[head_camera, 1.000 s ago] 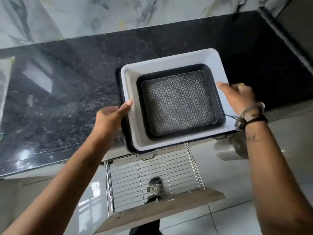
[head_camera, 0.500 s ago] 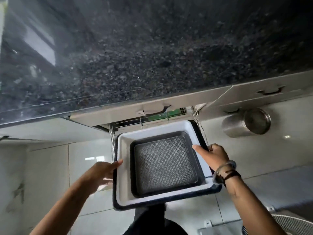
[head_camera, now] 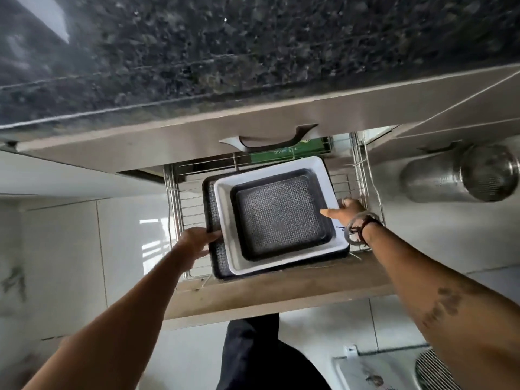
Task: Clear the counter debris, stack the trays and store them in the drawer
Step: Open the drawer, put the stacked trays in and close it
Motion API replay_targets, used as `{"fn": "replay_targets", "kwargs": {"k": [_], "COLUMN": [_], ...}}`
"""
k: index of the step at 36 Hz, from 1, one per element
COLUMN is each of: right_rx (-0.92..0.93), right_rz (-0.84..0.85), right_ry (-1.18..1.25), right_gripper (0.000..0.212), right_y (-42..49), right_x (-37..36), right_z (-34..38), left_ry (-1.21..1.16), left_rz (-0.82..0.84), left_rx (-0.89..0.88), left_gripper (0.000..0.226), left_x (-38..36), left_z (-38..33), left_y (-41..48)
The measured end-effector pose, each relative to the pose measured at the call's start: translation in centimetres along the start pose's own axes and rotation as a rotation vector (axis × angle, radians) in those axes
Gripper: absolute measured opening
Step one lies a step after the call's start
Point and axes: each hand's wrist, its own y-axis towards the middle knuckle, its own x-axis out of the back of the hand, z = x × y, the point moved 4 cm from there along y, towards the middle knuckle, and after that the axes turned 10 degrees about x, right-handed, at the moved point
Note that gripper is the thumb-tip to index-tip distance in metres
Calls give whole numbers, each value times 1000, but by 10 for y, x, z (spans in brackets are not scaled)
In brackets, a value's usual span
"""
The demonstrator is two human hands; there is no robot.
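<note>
Both forearms reach down into the open wire drawer (head_camera: 363,175). The left hand (head_camera: 197,243) has its fingers clamped on the left edge of the stacked trays (head_camera: 225,204); the right hand (head_camera: 347,211) grips their right edge. The stack sits in the drawer, below the dark bench (head_camera: 253,52).

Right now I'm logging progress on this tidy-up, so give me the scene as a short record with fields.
stack: small patterned dark tray inside white tray, on large dark tray
location: in the open wire-basket drawer under the granite counter
left hand: gripping the stack's left edge
right hand: gripping the stack's right edge
behind stack: green box
drawer state: open
</note>
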Motion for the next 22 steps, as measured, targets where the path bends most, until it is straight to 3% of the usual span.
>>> {"fn": "replay_targets", "kwargs": {"k": [6, 8, 12, 15, 19, 22], "right_rx": [-44, -44, -60, 25, 241, 160], "right_rz": [76, 98, 71, -132, -566, -841], "right_ry": [-52, -80, -149, -194, -111, -80], "right_gripper": [112, 116, 102, 80, 43, 60], "right_y": [0, -3, -16, -47, -134, -202], "right_x": [-16, -18, -13, 2, 22, 23], "right_z": [-4, -3, 3, 20, 31, 11], "left_ry": [-6, 52, 265, 318, 274, 119], "left_rz": [-3, -45, -213, -363, -623, -817], "left_rx": [1, 0, 14, -25, -211, -31], "left_gripper": [8, 4, 27, 48, 58, 71], "left_x": [-8, -8, -7, -9, -9, -5], "left_z": [9, 7, 4, 9, 39, 86], "left_y": [23, 26, 15, -21, -101, -151]}}
